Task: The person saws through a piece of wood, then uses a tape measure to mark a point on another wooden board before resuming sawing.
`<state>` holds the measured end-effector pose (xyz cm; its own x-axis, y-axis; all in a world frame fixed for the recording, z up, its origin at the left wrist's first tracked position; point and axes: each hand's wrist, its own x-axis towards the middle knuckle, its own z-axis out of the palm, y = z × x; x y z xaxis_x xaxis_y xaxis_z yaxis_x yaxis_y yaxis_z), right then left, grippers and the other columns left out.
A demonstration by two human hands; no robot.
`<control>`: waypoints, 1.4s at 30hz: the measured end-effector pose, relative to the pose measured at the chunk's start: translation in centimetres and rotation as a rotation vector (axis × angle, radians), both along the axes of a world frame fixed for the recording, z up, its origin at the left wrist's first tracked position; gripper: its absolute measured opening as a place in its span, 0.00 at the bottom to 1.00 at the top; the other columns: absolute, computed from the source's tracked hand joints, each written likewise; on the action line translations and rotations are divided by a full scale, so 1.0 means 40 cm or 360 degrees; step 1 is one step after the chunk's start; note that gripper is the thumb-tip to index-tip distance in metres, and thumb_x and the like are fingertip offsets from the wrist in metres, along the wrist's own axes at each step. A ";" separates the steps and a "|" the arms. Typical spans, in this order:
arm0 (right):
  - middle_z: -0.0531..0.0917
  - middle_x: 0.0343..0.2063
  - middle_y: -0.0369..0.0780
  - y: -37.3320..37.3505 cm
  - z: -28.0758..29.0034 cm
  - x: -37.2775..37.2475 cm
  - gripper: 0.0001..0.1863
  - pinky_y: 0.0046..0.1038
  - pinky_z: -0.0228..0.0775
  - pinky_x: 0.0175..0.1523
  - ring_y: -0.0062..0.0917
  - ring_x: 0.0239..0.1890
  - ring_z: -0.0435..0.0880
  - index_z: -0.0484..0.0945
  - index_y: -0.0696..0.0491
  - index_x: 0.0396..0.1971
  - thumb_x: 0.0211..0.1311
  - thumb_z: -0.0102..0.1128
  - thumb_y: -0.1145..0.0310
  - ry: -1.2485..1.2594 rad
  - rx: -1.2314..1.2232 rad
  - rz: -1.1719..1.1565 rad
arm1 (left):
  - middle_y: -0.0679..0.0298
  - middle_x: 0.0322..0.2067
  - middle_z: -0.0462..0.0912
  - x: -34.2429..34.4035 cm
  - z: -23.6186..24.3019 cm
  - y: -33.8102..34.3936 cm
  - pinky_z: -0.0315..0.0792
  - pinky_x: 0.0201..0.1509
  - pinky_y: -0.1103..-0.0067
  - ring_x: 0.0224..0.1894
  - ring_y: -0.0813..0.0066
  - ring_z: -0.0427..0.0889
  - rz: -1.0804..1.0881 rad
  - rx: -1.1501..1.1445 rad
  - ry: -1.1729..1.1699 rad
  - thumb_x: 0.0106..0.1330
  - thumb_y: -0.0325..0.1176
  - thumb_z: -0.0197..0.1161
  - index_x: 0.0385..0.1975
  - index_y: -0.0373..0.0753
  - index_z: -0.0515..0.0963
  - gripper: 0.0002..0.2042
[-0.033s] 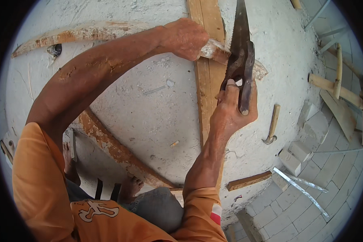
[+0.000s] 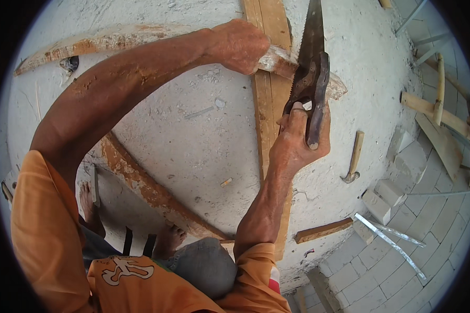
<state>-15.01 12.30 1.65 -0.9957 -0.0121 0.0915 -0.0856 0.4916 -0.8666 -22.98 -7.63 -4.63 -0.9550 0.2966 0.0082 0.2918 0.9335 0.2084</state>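
My left hand (image 2: 242, 46) is closed around a wooden strip (image 2: 280, 63) smeared with whitish plaster. The strip reaches far to the left and lies across a long brown plank (image 2: 269, 13) on the ground. In my right hand (image 2: 298, 140) is the dark handle of a handsaw (image 2: 312, 39), its toothed blade pointing away from me. The toothed edge faces left, and the saw crosses over the strip just right of the plank. Whether the teeth touch the wood, I cannot tell. The strip's end shows to the right of the saw.
A claw hammer (image 2: 354, 156) lies on the rough ground at right, with a short wood piece (image 2: 324, 230) nearer me. Pale blocks (image 2: 376, 205) and silvery metal strips (image 2: 391, 246) lie by the paving. Another plastered board (image 2: 146, 182) slants past my feet.
My right hand and the saw have shifted slightly to the left and a little toward my body. My left hand has risen slightly in the picture, still closed on the wooden strip.
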 end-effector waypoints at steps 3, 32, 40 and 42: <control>0.78 0.20 0.38 0.097 -0.037 0.121 0.22 0.25 0.66 0.30 0.19 0.20 0.71 0.71 0.63 0.57 0.63 0.54 0.73 0.0003 0.0219 0.0038 | 0.51 0.19 0.81 0.035 0.003 0.012 0.81 0.29 0.72 0.25 0.59 0.86 0.0056 0.0048 -0.0106 0.47 0.27 0.68 0.31 0.25 0.78 0.14; 0.80 0.25 0.41 0.060 -0.005 0.000 0.18 0.22 0.66 0.28 0.19 0.22 0.75 0.75 0.66 0.51 0.60 0.55 0.80 -0.0062 -0.0030 0.0011 | 0.48 0.18 0.80 -0.019 -0.001 0.001 0.79 0.28 0.68 0.22 0.54 0.84 -0.0009 0.0146 -0.0203 0.44 0.30 0.69 0.28 0.26 0.76 0.15; 0.79 0.22 0.38 0.103 0.009 0.071 0.14 0.22 0.66 0.24 0.18 0.20 0.74 0.75 0.67 0.45 0.59 0.58 0.81 -0.0129 -0.0082 -0.0049 | 0.50 0.17 0.80 -0.021 -0.014 0.006 0.78 0.26 0.70 0.21 0.58 0.84 -0.0043 0.0047 -0.0299 0.44 0.31 0.70 0.29 0.26 0.77 0.16; 0.79 0.22 0.38 0.096 0.004 0.047 0.14 0.22 0.66 0.24 0.18 0.20 0.75 0.76 0.67 0.45 0.59 0.58 0.81 -0.0118 0.0001 -0.0013 | 0.50 0.17 0.80 0.013 -0.004 0.015 0.78 0.26 0.70 0.22 0.59 0.84 -0.0065 0.0121 -0.0189 0.45 0.31 0.70 0.30 0.26 0.77 0.16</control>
<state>-13.15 16.16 1.83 -0.9998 -0.0042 0.0178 -0.0176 0.4923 -0.8702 -22.47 -7.02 -4.80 -0.9376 0.3383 -0.0803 0.2984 0.9015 0.3134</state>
